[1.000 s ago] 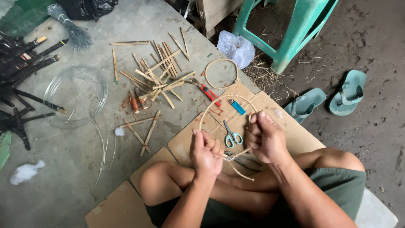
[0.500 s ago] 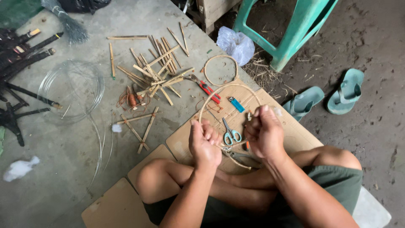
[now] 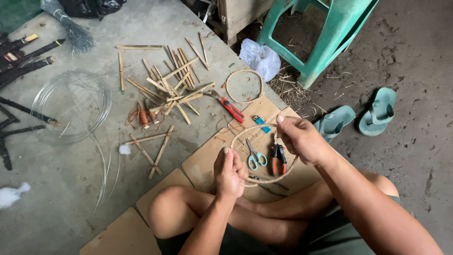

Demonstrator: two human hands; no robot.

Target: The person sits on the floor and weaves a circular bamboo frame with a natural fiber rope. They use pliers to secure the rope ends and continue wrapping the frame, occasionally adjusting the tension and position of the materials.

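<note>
Head view, looking down at a person sitting cross-legged on flattened cardboard point(image 3: 207, 158) on a concrete floor. Both hands grip a thin cane hoop point(image 3: 238, 134) held just above the cardboard: the left hand point(image 3: 230, 174) is closed around its near edge, the right hand point(image 3: 300, 138) pinches its far right side. Seen through the hoop, teal-handled scissors point(image 3: 255, 156) and orange-handled pliers point(image 3: 278, 157) lie on the cardboard. Beyond them sit red-handled cutters point(image 3: 230, 105), a smaller cane ring point(image 3: 244, 86), scattered bamboo sticks point(image 3: 172, 85) and a coil of clear wire point(image 3: 71, 106).
</note>
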